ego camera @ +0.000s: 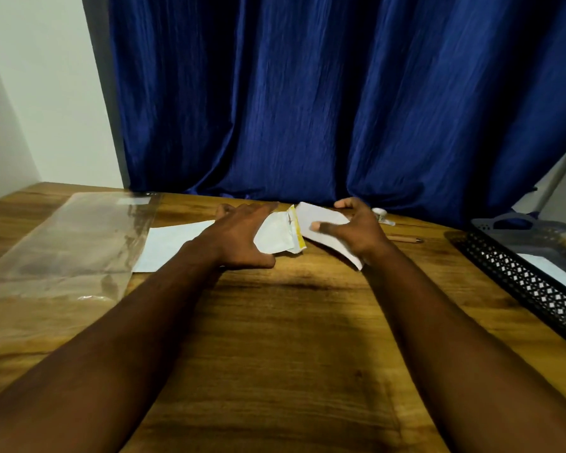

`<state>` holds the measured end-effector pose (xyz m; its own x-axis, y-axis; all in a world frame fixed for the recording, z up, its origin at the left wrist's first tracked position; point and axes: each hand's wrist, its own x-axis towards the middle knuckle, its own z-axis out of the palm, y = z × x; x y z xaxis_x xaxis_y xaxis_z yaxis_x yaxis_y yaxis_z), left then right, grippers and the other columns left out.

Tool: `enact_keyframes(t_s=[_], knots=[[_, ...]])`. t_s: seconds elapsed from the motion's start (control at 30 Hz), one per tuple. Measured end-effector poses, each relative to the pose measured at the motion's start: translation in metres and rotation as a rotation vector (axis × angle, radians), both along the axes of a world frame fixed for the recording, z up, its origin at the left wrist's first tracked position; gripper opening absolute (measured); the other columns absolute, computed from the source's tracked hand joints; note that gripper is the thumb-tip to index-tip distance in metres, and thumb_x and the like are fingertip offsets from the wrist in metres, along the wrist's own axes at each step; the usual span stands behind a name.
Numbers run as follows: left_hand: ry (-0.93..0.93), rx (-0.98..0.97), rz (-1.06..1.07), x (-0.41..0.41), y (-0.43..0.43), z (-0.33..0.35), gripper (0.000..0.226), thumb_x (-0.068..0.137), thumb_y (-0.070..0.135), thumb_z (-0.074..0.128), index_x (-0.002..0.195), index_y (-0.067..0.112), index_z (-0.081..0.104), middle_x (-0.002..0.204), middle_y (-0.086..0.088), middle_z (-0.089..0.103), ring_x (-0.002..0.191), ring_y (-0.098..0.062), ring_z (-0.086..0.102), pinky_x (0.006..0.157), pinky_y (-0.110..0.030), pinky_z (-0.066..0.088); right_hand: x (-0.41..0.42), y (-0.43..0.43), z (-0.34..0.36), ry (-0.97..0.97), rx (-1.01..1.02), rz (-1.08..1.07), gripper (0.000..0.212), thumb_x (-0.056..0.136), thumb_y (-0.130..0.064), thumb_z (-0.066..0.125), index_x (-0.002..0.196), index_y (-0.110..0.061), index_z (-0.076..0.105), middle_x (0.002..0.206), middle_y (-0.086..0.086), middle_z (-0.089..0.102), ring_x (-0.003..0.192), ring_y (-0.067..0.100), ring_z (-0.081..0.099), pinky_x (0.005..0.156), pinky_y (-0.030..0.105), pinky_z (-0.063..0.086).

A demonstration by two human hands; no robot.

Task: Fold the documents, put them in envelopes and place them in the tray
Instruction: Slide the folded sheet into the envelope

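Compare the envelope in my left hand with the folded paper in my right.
The envelope has a yellow strip along its open edge; the folded paper is plain white. The envelope looks rumpled; the folded paper flat. The left hand holds one, the right hand the other. Both are pale.

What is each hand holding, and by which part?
The left hand grips the envelope at the end opposite its flap; the right hand grips the folded document across its width.

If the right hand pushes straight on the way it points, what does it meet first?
Probably the open mouth of the envelope in the left hand; the folded document in the right hand leads, almost touching it. Depth unclear.
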<state>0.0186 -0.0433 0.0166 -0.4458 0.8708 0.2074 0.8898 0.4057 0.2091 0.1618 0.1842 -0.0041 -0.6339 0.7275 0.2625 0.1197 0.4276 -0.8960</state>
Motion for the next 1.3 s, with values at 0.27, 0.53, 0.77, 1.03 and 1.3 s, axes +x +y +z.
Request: enact_keyframes(t_s=[0.27,0.53,0.77,1.03,1.3], knots=[[0.002,0.022,0.015,-0.014,0.001,-0.009,0.117,0.072,0.064,0.075,0.164,0.038,0.006,0.172,0.001,0.020,0.157,-0.023,0.019,0.125,-0.057,0.003,0.013,0.016,0.015,0.239,-0.443,0.231,0.039,0.092,-0.021,0.081,0.130,-0.015,0.071,0.119,0.011,0.079,0.112,0.031,0.075,0.098,0.046,0.059],[0.008,0.023,0.049,-0.016,0.002,-0.010,0.118,0.074,0.060,0.077,0.164,0.036,0.005,0.172,0.002,0.018,0.157,-0.023,0.018,0.125,-0.057,0.005,0.019,0.020,0.011,-0.042,-0.304,0.302,0.038,0.089,-0.014,0.083,0.126,-0.010,0.076,0.112,0.015,0.080,0.114,0.038,0.074,0.104,0.047,0.057],[0.053,0.041,0.009,-0.006,0.003,-0.011,0.109,0.078,0.057,0.073,0.164,0.034,0.011,0.169,0.000,0.026,0.154,-0.021,0.021,0.122,-0.050,0.006,0.022,0.013,0.019,-0.223,-0.137,0.368,0.035,0.085,-0.021,0.088,0.118,-0.017,0.079,0.110,-0.001,0.081,0.106,0.015,0.077,0.100,0.033,0.057],[0.100,-0.003,-0.051,-0.005,0.008,-0.013,0.106,0.081,0.062,0.068,0.164,0.035,0.008,0.159,-0.004,0.034,0.148,-0.024,0.025,0.119,-0.053,0.011,0.030,0.011,0.035,-0.286,-0.145,0.449,0.044,0.087,-0.020,0.086,0.130,-0.015,0.075,0.116,0.004,0.081,0.109,0.026,0.077,0.104,0.043,0.057],[0.129,-0.026,-0.068,-0.003,0.012,-0.013,0.112,0.079,0.068,0.067,0.164,0.037,0.000,0.165,-0.004,0.025,0.152,-0.025,0.019,0.121,-0.056,0.007,0.031,0.000,0.040,-0.410,-0.047,0.403,0.026,0.089,-0.022,0.084,0.115,-0.022,0.081,0.099,-0.001,0.083,0.097,0.024,0.079,0.077,0.029,0.060]])
